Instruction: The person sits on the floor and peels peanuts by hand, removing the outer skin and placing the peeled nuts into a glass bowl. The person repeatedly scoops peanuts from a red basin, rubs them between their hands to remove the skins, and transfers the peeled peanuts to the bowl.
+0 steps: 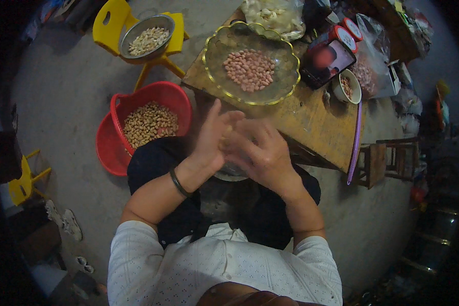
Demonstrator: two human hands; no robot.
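Note:
My left hand (210,141) is raised above my lap, palm turned inward, with pale peanuts (226,137) partly showing between it and my right hand. My right hand (266,147) is against it with bent, blurred fingers. Beneath both hands the rim of a metal bowl (231,176) shows; its contents are hidden. Beyond my hands, a scalloped glass bowl (251,98) on the wooden table holds shelled pink peanuts (249,70). To the left, a red plastic basket (178,97) contains unshelled peanuts (149,124).
A metal bowl of pale pieces (148,41) rests on a yellow chair (176,32). On the wooden table (313,118) are a phone (331,61), a small white bowl (347,86) and plastic bags. Wooden stools (375,164) stand right of the table.

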